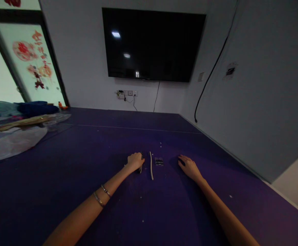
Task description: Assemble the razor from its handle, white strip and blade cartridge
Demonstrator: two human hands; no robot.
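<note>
My left hand (135, 162) is wrapped round a narrow dark object (140, 167) with a pale edge. Most of it is hidden by my fingers, so its kind cannot be made out. Just right of that hand lies a thin pale strip (151, 165), like a short piece of cable, slightly bent. A small flat clear packet (159, 161) with dark contents sits beside the strip. Farther right, my right hand (188, 167) rests palm down on the purple surface (164, 212), fingers extended and thumb apart, holding nothing.
Small white scraps (160, 145) dot the purple surface. At the far left are plastic sheeting (18, 145), a long wrapped yellowish item (26, 122) and blue cloth (37, 108). A black cable (213, 70) hangs along the right wall. A television (154, 44) is mounted ahead above sockets (130, 93).
</note>
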